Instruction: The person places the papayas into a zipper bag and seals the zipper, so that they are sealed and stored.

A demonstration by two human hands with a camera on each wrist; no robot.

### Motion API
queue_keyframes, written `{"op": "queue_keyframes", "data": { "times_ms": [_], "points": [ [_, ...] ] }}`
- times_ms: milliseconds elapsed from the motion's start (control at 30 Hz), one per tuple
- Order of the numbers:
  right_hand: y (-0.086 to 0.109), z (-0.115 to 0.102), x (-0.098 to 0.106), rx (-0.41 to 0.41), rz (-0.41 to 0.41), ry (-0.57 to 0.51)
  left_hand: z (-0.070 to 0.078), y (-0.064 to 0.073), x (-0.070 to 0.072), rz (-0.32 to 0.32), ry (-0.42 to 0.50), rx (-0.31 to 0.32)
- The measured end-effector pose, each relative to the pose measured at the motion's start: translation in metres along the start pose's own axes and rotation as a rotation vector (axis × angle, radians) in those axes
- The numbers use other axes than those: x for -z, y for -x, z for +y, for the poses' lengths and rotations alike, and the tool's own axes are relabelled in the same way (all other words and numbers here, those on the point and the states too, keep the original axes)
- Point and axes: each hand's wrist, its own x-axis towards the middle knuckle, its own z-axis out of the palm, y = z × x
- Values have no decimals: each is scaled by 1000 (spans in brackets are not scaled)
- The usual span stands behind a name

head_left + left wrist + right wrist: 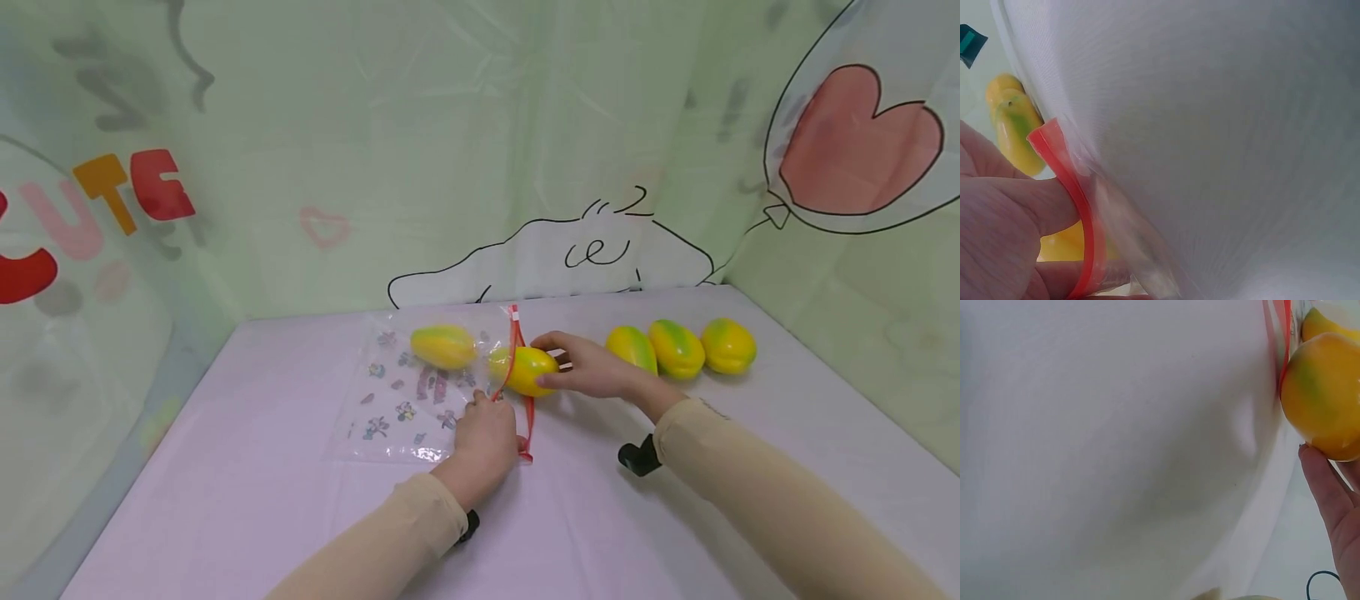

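A clear printed zip bag [390, 392] with a red zip edge lies flat, its mouth facing right. My left hand [486, 429] grips the lower part of that mouth; in the left wrist view the red strip [1088, 231] passes across its fingers. One yellow-green papaya [442, 347] lies inside the bag. Another papaya [531, 372] is partly through the mouth, its left end under the plastic. My right hand [592, 367] holds its outer end between thumb and fingers. The right wrist view shows a fingertip touching this papaya [1325, 394].
Three more papayas sit in a row at the right: one [632, 346] partly behind the right hand, a middle one [677, 348] and an outer one [729, 346]. The pale table [225, 467] meets printed curtains [450, 150] at the back and sides.
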Motion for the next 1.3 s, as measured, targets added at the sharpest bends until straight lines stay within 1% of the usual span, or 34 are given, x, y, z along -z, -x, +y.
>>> {"op": "queue_keyframes", "data": {
  "times_ms": [167, 433, 600, 800, 1033, 1300],
  "points": [
    [-5, 0, -6, 9, 7, -6, 0, -1, -1, -1, 6, -1],
    [-7, -7, -12, 12, 32, 19, 2, 0, -2, 2, 12, -5],
    [-7, -7, -15, 16, 50, 4, 3, 0, -2, 1, 7, -3],
    [-10, -6, -19, 1, 89, -14, 3, 0, -2, 8, -8, -4],
    [-12, -11, -20, 9, 153, 63, 3, 1, -1, 23, -5, -2],
    [-19, -18, -23, 12, 136, 94, 1, 1, 1, 16, 19, 1]
  ]
}}
